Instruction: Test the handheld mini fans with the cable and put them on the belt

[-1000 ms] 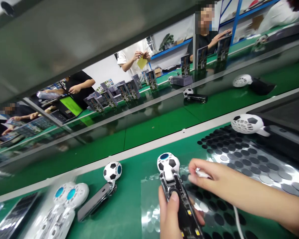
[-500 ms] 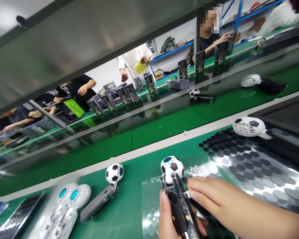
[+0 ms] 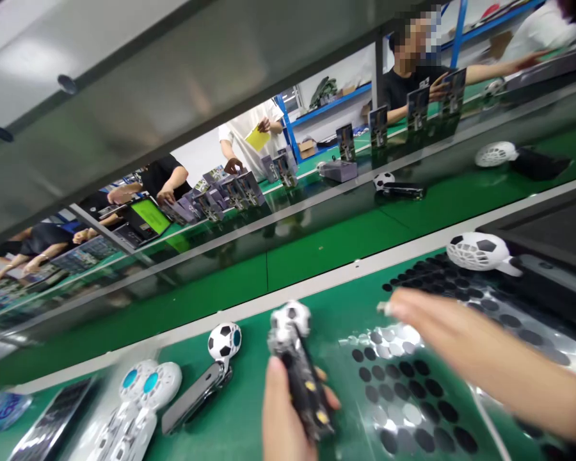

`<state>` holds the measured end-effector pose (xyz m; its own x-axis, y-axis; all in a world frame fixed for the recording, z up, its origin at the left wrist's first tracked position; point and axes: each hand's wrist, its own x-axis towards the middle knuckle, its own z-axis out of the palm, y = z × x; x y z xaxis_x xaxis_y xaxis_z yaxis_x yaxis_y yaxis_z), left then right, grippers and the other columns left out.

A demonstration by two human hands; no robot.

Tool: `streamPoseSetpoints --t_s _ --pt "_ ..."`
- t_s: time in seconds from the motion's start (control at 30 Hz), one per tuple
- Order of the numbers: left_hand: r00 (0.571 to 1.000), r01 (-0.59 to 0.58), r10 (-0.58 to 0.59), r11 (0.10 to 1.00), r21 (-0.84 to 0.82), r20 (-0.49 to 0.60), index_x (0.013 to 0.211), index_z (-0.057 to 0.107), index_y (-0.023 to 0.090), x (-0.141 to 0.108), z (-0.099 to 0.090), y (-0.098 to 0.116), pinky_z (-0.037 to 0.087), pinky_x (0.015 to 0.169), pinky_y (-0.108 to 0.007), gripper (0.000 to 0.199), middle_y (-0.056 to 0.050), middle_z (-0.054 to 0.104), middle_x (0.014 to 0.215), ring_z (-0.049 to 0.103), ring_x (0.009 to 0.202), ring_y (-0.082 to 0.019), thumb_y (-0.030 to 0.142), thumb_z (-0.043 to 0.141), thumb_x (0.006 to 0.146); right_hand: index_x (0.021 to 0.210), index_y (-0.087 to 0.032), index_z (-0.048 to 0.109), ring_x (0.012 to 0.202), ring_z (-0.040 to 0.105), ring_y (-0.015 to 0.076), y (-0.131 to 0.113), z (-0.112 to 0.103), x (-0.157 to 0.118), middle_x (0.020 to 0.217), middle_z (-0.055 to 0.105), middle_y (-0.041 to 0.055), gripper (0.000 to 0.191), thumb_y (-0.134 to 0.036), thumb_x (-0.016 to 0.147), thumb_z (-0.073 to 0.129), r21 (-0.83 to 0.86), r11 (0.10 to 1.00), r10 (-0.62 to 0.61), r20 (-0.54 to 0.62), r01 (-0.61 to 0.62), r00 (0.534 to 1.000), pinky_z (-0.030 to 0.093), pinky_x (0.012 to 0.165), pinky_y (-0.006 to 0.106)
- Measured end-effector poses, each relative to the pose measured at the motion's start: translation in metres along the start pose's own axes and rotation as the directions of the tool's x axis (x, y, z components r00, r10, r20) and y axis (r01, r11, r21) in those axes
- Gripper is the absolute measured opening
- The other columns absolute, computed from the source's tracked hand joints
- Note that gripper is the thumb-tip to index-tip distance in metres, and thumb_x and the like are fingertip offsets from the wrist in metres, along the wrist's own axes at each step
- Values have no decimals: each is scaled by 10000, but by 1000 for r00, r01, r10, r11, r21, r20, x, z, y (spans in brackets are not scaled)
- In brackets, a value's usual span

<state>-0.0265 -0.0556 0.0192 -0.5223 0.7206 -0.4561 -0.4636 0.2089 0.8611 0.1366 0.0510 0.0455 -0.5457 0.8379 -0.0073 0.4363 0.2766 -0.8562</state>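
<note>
The setting is an assembly line with a green-matted work surface (image 3: 249, 410) in the near field, a green conveyor belt (image 3: 326, 246) running across the middle, and a grey metal shelf (image 3: 173, 77) overhead. At the far side, other people stand at a second bench handling small upright printed boxes (image 3: 230, 192). The left hand (image 3: 281, 416), at the near centre, grips a black handheld fan with a football-patterned black-and-white head (image 3: 295, 365); the fingers are wrapped around the dark handle, thumb on its left side, and the fan head points away from the camera. The fan is motion-blurred. The right hand (image 3: 441, 333) is extended from the right, above a clear plastic sheet of round black adhesive pads (image 3: 413, 384); its fingers are stretched out and close together, and a small pale item shows at the fingertips (image 3: 388, 308), too blurred to identify, so whether it is pinched cannot be told. The right hand is clear of the fan, to its right. Just left of the held fan lies a second football-headed fan with a grey handle (image 3: 206, 378) on the surface. Further left lie white fan heads with blue centres (image 3: 144, 387). At the far right, a white mesh football fan head (image 3: 480, 251) rests beside the pad sheet. Two more fans (image 3: 398, 186) lie on the conveyor belt.
</note>
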Motion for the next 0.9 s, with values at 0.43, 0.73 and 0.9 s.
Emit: streamPoseSetpoints --t_s 0.43,0.73,0.9 --pt "707 -505 689 331 797 161 1352 245 108 143 32 141 188 1099 -324 518 -163 126 1460 196 1341 -207 282 378 883 888 -267 630 757 637 202 41 50 17 874 627 7 379 1 706 435 -365 907 -149 186 209 971 448 643 274" --pt "966 24 257 -161 987 18 1011 593 -7 32 -114 120 360 883 -533 424 -268 587 1032 514 1003 -435 151 610 619 766 -233 580 624 609 185 44 54 18 837 585 21 210 -110 785 411 -405 895 -117 189 186 975 433 578 277" --pt "969 -15 247 19 1000 9 952 512 140 29 -111 90 409 822 -466 248 -163 608 967 576 917 -325 297 358 837 809 -217 500 664 585 223 40 55 18 877 552 29 176 -74 768 406 -384 918 -27 180 95 983 381 596 317"
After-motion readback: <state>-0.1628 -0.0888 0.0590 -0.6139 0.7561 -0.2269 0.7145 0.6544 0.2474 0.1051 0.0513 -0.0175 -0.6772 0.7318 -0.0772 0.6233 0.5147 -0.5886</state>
